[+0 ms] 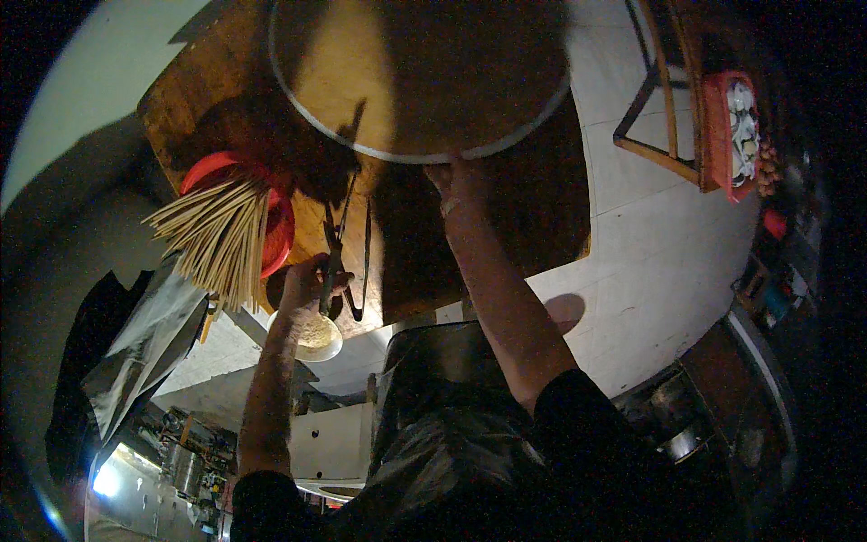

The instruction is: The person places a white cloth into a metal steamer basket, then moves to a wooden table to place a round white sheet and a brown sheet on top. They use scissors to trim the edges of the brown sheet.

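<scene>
A large round tray or board with a pale rim (406,160) fills the top middle, above a wooden table (488,251). My right hand (457,179) is at its near rim, gripping it as far as the shadow lets me see. My left hand (318,278), at the table's near edge, is closed on a dark, long tool (330,264), whose kind is unclear. Just right of it lie thin metal tongs (366,264). Left of that hand, many thin wooden sticks (223,237) fan out over a red plastic basket (278,230). Below the left wrist is a bowl with pale contents (317,337).
A wooden stool or frame (660,152) stands on the tiled floor at the right, beside a red crate (718,129) of pale items. Plastic sheeting (142,345) hangs at the left. Metal pots (184,467) stand lower left. A chair back (433,335) is close to my body.
</scene>
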A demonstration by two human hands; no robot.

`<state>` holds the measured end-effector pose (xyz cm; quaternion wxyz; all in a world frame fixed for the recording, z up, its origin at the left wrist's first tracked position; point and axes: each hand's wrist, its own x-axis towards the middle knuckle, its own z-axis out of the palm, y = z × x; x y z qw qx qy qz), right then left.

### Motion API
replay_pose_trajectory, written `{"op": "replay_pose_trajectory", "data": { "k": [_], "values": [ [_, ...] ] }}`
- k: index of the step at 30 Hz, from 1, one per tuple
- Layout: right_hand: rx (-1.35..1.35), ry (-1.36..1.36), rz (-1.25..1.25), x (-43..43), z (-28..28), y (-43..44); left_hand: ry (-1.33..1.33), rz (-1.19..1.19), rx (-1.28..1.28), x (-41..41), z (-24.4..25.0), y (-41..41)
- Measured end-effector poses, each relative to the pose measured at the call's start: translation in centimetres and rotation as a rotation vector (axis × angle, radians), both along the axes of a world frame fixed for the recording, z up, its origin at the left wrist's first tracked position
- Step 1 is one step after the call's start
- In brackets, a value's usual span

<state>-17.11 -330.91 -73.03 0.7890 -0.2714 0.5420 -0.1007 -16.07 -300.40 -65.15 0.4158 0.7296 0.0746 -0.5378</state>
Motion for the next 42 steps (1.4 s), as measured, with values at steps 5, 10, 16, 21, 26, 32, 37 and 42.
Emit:
{"op": "replay_pose_trajectory", "data": {
  "k": [5, 10, 16, 21, 26, 32, 37, 42],
  "values": [
    [0.162, -0.105, 0.058, 0.8, -2.5, 2.6, -0.127, -0.213, -0.024, 3.7, 0.9, -0.6],
    [0.288, -0.184, 0.101, 1.6, -3.7, 4.0, 0.025, -0.285, -0.130, 6.8, -1.3, 2.5],
    [0.254, -0.187, 0.119, 2.7, -2.0, 4.5, -0.228, -0.677, -0.067, 9.9, 2.3, -1.0],
    [0.210, -0.214, 0.175, 3.2, -0.5, 4.5, -0.103, -0.304, -0.208, 3.9, -0.1, -0.3],
    [0.217, -0.209, 0.145, 2.5, -2.2, 4.5, -0.058, 0.272, -0.030, -5.2, -2.4, 2.9],
    [0.229, -0.178, 0.163, 2.0, -3.4, 4.8, -0.585, 0.120, 0.204, -4.6, -3.0, 6.0],
    [0.205, -0.142, 0.204, 1.9, -2.8, 4.6, -1.047, -0.402, 0.174, 0.1, -5.9, 9.3],
    [0.206, -0.125, 0.164, 2.3, -1.2, 5.1, -0.784, -0.131, 0.132, 6.3, -2.9, 6.2]
  ]
}}
